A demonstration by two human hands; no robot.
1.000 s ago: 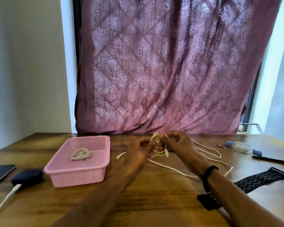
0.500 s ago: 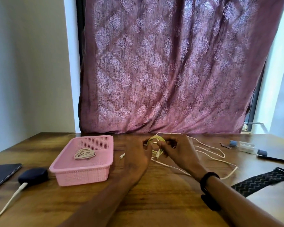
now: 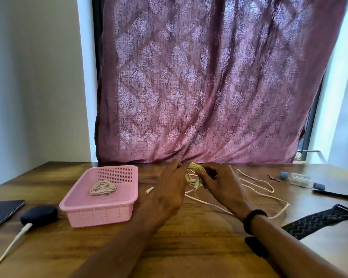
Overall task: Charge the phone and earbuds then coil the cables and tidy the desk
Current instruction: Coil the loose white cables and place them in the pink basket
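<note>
Cables dominate a wooden desk (image 3: 189, 247) where a person's two forearms reach forward from the near edge. One charging cable (image 3: 8, 247) runs from the near left corner to a single dark earbuds case (image 3: 39, 214), with one phone (image 3: 2, 211) lying just left of it. On the right wrist sits one black band (image 3: 254, 217); a patterned strap (image 3: 319, 221) lies on the desk beside that arm. Farther in, the left hand (image 3: 167, 195) is seen from the back, fingers extended toward a half-wound white cable coil (image 3: 193, 175); whether they grip it cannot be told. The right hand (image 3: 223, 185) curls its fingers and thumb round the coil, whose loose length (image 3: 259, 189) trails right across the desk. One pink basket (image 3: 100, 209) stands left of the hands, holding one finished cable bundle (image 3: 102, 187). One clear, blue-capped item (image 3: 301, 179) lies at far right. Behind hangs one mauve patterned curtain (image 3: 209, 77).
</note>
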